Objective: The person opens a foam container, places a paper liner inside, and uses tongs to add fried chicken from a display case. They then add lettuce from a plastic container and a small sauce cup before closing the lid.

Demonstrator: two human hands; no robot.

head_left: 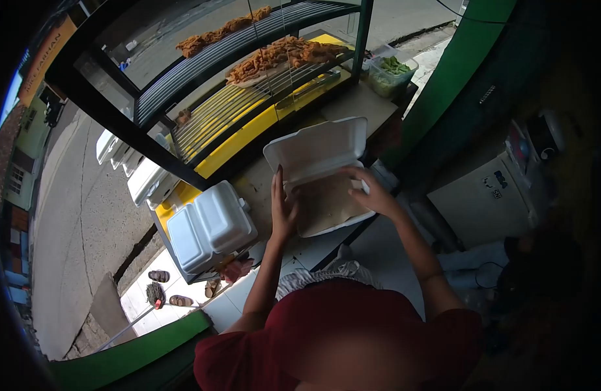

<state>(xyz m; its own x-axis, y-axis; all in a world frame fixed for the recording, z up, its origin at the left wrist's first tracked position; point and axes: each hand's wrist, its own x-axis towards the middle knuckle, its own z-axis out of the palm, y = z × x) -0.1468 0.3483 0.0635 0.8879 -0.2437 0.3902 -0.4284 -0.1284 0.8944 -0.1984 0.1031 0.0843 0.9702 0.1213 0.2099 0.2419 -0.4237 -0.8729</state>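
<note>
A white foam takeout box stands open on the counter in front of me, its lid tipped back. A sheet of brown paper lines its base. My left hand is upright along the left side of the box, fingers stretched out near the paper's edge. At the right side, my right hand has its fingers apart over the paper's far right corner, and seems to touch it. Whether either hand pinches the paper is hard to make out.
Closed foam boxes sit on the counter to the left. Ahead is a display rack with fried chicken on its slatted shelves. A plastic tub of green leaves is at the back right. A white cooler-like box stands at the right.
</note>
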